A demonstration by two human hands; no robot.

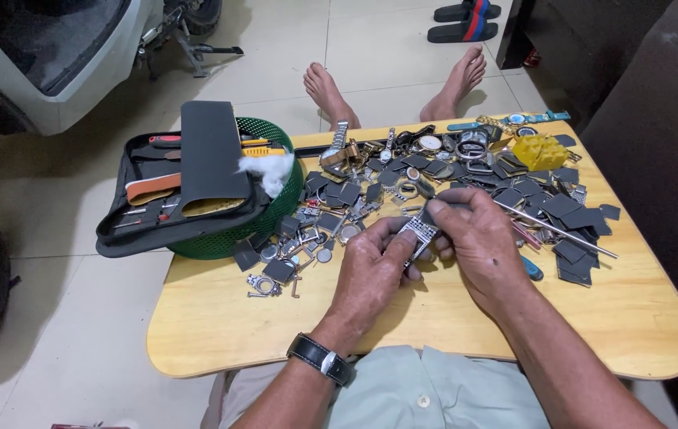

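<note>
Over the low wooden table (220, 326), my left hand (371, 274) and my right hand (478, 238) meet on a short piece of silver metal watch band (417, 232). The left fingers pinch its lower end. The right fingers grip the upper end together with a thin dark tool (454, 203). A black wristwatch (321, 359) sits on my left wrist. Behind the hands lies a heap of watch parts (434, 171): dark square pieces, metal bands, round cases and watch faces.
A green basket (275, 214) at the table's left carries an open black tool case (188, 179) and white cotton (269, 171). A yellow block (540, 151) and long metal rod (557, 230) lie right. My bare feet (331, 95) rest beyond; sandals (462, 22) farther.
</note>
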